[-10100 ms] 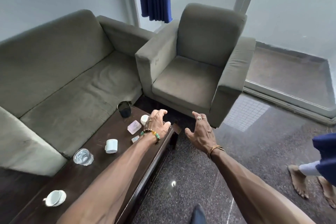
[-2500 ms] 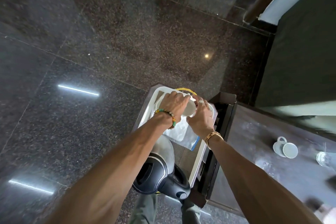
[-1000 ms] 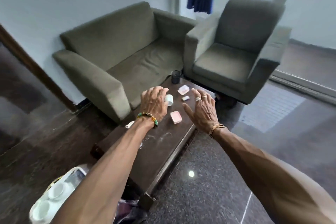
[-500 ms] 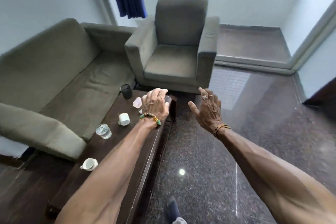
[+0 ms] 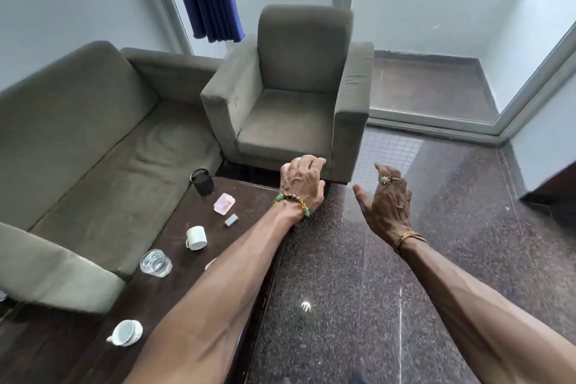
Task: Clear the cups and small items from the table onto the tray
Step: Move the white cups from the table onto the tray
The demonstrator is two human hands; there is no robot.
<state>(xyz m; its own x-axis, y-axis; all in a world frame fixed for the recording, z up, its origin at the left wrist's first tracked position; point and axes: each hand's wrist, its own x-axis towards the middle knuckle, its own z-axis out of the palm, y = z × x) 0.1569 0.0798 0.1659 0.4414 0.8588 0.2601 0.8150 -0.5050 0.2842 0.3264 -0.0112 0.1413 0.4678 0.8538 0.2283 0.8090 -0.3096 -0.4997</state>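
Head: pink item [image 5: 209, 264] mostly behind forearm [image 5: 224, 296]

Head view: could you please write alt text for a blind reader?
Two arms reach forward, the left hand curled over the far end of a dark table, the right hand open above the floor. On it sit a white cup, a tipped white cup, a glass and a black cup.

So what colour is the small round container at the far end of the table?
Black: the small round container, seen in the head view.
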